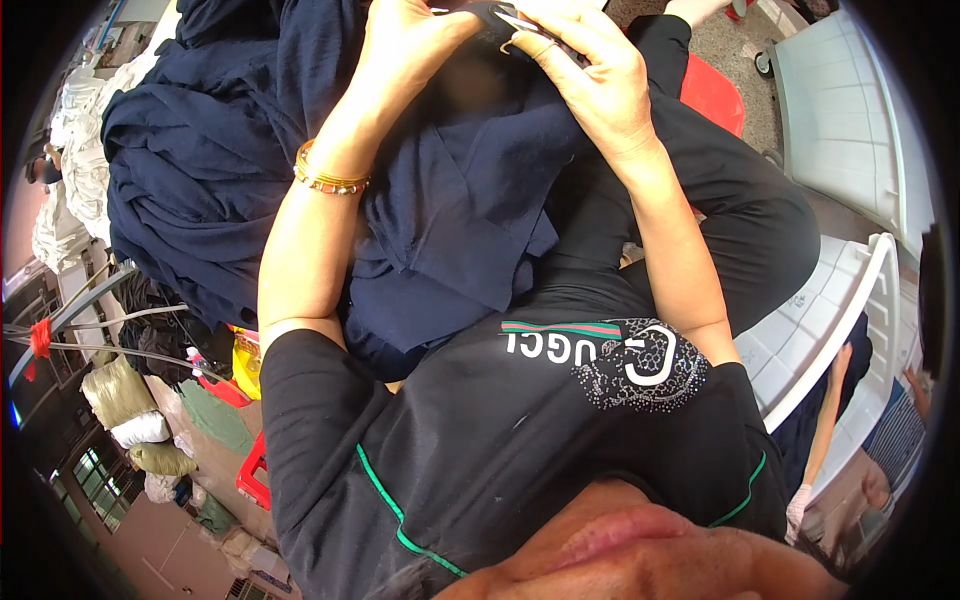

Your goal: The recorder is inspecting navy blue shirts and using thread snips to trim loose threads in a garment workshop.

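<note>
Dark navy cloth [450, 200] drapes over my lap and rises to both hands at the top edge of the view. My left hand [410, 45], with gold bracelets at the wrist, is closed on the cloth, its thumb pointing right. My right hand [595, 80] grips small thread snips [516, 21], whose bright pointed blades aim left toward the left thumb. A thin curved piece shows by the right fingertips. Both hands are close together, partly cut off by the frame, so the exact spot on the cloth between them is hard to see.
A large navy cloth heap [200, 170] lies at my left, with white cloth [90, 140] beyond it. White plastic bins [840, 110] stand at the right beside a red stool [712, 95]. Stuffed sacks [118, 390] lie at the lower left. Another person's arm [825, 420] shows at the far right.
</note>
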Demonstrator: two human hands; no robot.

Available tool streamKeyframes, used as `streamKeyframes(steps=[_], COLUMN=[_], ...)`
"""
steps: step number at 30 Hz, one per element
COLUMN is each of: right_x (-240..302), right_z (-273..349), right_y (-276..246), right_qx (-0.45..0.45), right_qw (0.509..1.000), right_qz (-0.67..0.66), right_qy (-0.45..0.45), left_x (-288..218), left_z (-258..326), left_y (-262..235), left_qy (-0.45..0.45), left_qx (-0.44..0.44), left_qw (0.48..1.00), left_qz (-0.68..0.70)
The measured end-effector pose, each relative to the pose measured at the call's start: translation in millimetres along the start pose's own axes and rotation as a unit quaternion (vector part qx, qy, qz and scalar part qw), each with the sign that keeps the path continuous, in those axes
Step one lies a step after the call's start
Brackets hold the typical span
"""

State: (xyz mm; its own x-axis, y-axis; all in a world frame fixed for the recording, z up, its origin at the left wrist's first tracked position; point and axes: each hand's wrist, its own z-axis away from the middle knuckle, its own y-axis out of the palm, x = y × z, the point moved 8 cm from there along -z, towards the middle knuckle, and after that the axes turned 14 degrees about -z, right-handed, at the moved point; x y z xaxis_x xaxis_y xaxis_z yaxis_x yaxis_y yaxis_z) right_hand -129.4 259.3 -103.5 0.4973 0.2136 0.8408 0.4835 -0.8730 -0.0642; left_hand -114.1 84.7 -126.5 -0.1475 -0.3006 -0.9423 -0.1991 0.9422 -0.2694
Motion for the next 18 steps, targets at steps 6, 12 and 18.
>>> streamKeyframes(steps=[6,12,18], right_x=[7.8,0.7,7.7], right_z=[-1.4,-3.0,-1.5], right_y=[3.2,8.3,4.3], right_qx=[-0.010,-0.023,-0.013], right_qw=[0.998,0.995,0.996], right_qz=[0.048,0.071,0.075], right_qy=[-0.040,-0.063,-0.037], left_x=[10.6,13.3,17.0], left_z=[-2.8,-1.6,-3.1], left_y=[-5.8,-6.5,-7.0], left_qy=[-0.016,-0.051,-0.056], left_qx=[-0.012,-0.020,-0.021], left_qw=[1.000,0.998,0.998], left_qz=[0.016,-0.019,-0.012])
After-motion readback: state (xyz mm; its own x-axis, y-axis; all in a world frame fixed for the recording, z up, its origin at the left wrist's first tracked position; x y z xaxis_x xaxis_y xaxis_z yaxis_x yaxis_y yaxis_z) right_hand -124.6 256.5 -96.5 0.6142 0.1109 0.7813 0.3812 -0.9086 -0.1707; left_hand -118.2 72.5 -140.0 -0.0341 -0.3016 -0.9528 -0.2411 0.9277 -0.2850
